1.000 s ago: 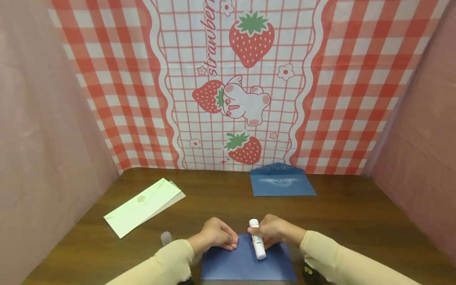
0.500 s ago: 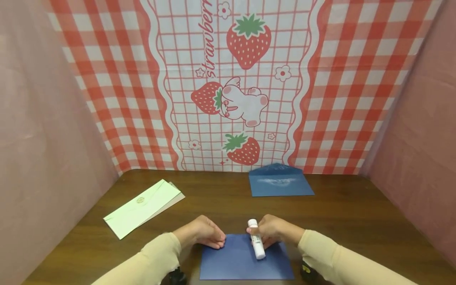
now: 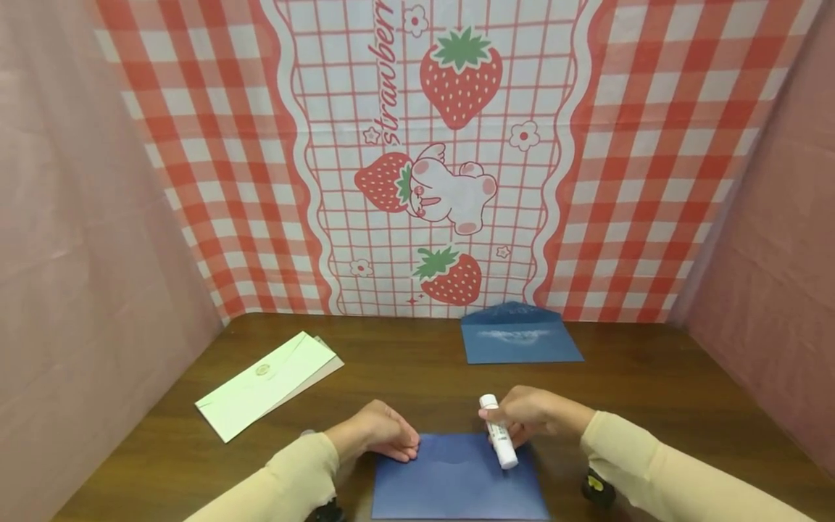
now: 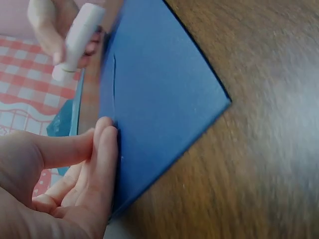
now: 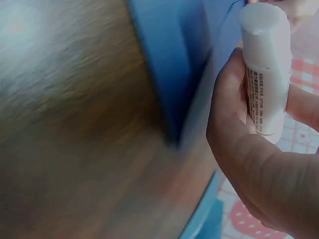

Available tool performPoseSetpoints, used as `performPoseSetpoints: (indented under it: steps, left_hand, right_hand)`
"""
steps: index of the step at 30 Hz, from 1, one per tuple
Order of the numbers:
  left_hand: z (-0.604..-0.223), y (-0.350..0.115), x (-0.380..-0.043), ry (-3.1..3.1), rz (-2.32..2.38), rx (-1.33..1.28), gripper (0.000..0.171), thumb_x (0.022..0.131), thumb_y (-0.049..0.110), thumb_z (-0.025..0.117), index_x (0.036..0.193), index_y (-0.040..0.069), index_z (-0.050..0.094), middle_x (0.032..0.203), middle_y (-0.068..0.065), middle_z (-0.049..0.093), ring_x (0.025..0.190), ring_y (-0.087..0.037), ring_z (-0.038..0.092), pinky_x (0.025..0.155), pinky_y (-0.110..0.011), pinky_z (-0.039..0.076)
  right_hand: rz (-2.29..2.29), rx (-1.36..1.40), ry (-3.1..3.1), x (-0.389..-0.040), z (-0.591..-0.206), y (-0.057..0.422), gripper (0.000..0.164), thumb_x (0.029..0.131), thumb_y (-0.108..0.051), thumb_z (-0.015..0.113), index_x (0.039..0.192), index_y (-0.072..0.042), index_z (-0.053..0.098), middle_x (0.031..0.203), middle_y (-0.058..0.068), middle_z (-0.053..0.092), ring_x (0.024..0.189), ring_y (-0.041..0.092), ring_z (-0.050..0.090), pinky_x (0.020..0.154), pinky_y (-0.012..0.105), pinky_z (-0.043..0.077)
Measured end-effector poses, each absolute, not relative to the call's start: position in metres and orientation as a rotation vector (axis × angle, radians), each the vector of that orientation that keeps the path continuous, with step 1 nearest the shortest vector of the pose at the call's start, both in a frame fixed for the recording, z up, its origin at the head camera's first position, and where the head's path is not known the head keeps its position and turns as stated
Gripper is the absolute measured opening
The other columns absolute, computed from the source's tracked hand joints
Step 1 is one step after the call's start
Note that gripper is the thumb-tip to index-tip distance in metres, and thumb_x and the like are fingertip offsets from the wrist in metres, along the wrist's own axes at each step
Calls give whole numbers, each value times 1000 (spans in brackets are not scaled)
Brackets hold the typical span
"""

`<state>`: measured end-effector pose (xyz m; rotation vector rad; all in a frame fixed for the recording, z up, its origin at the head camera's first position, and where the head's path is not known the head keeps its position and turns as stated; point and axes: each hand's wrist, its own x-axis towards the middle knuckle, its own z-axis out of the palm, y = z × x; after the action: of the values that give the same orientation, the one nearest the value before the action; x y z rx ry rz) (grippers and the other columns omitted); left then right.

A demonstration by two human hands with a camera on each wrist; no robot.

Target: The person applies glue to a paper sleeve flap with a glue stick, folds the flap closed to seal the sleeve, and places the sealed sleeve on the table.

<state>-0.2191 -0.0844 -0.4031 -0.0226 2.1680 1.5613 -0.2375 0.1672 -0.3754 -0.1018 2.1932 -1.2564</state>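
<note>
A dark blue envelope [image 3: 457, 486] lies flat before me, its flap folded down. My left hand [image 3: 385, 433] rests at its upper left edge; in the left wrist view the fingers [image 4: 106, 149] lie nearly straight along that edge, thumb against the index finger. My right hand [image 3: 531, 413] grips a white glue stick [image 3: 499, 435] slantwise over the envelope's upper right part. Small print shows on the glue stick [image 5: 266, 74] in the right wrist view, where the envelope's corner [image 5: 172, 124] is blurred.
Another blue envelope [image 3: 522, 348], flap raised and whitish smears on it, lies at the back right. A pale green envelope [image 3: 261, 384] with a seal overlaps a beige one [image 3: 326, 368] on the left. A small translucent cap [image 3: 308, 433] shows partly behind the left sleeve.
My left hand has slid left along the envelope's top edge to near its corner. My right hand has shifted right with the glue stick in its grip.
</note>
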Motion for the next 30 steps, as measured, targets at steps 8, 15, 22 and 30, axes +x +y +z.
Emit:
performPoseSetpoints:
  steps: [8, 15, 22, 30]
  left_hand:
    - [-393, -75, -215, 2230, 1522, -27, 11, 80, -13, 60, 84, -14, 69, 64, -11, 69, 54, -9, 62, 59, -25, 59]
    - [-389, -44, -208, 2223, 1525, 61, 8, 79, -13, 63, 81, -13, 70, 76, -25, 72, 55, -11, 64, 58, -27, 59]
    - [-395, -30, -200, 2342, 1521, 99, 9, 71, -16, 63, 71, -10, 71, 66, -22, 71, 51, -12, 64, 51, -25, 57]
    - [-389, -35, -200, 2337, 1518, 260, 4, 76, -11, 68, 75, -9, 71, 69, -22, 71, 57, -21, 70, 54, -27, 58]
  right_hand:
    - [-1289, -178, 2209, -234, -387, 174, 27, 95, -16, 58, 95, 10, 63, 76, 4, 67, 69, 12, 66, 70, 35, 59]
    - [-1304, -189, 2191, -233, -390, 172, 26, 96, -15, 56, 97, 10, 62, 74, 4, 68, 67, 10, 65, 66, 30, 58]
    - [-1343, -177, 2156, -235, -392, 173, 26, 96, -16, 56, 97, 9, 61, 75, 4, 68, 68, 10, 64, 66, 28, 57]
    - [-1435, -137, 2011, -243, -387, 186, 34, 98, -25, 52, 101, 8, 63, 78, 2, 67, 73, 9, 65, 68, 25, 55]
